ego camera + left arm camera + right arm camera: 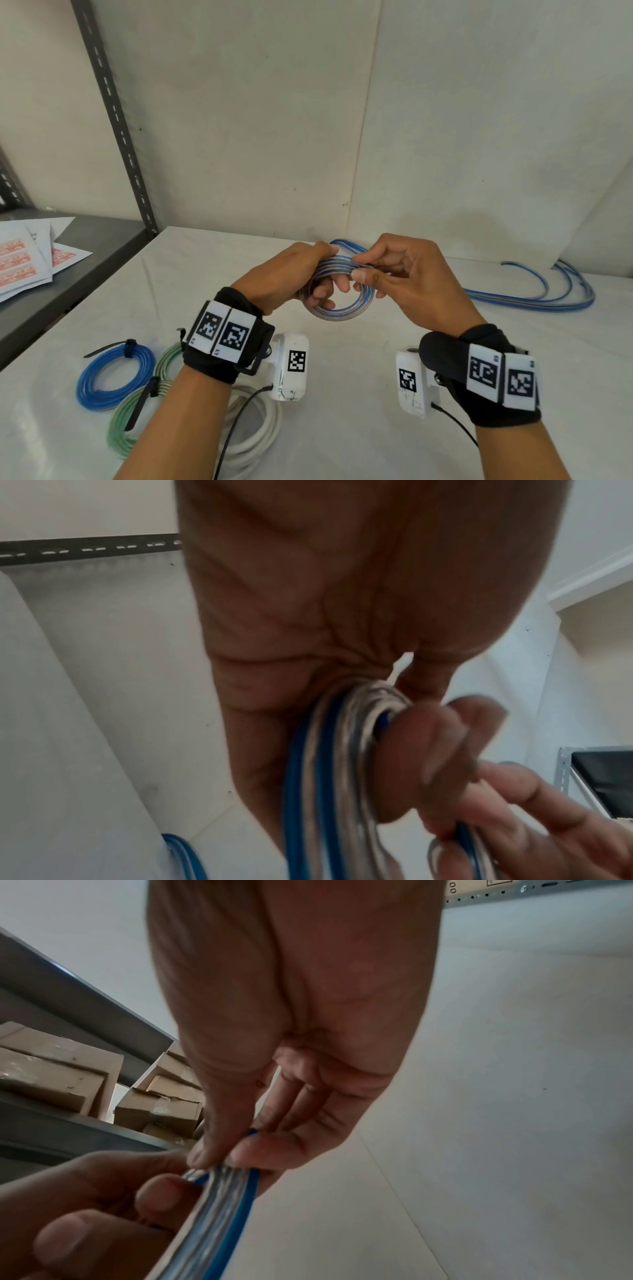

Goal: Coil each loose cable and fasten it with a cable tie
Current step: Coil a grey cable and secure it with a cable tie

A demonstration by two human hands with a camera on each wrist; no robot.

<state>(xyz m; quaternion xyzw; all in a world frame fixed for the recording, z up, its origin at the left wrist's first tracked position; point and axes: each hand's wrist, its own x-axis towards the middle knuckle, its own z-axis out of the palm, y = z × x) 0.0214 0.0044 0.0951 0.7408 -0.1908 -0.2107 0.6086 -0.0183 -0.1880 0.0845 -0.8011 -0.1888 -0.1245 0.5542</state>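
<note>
Above the table's middle, both hands hold a small coil of blue-and-clear cable (337, 310). My left hand (301, 274) grips the coil's left side, its fingers curled through the loop (346, 753). My right hand (383, 270) pinches the top strands (226, 1194) between thumb and fingers. The uncoiled length of the same cable (534, 298) trails off to the right along the wall. On the near left lie a tied blue coil (114, 377), a green coil (137, 421) with black ties, and a white coil (253, 435) partly hidden under my left forearm.
The white table (376, 445) meets a white wall at the back. A dark metal shelf (85, 260) on the left carries printed sheets (24, 260). The right wrist view shows cardboard boxes (68, 1069) on a shelf.
</note>
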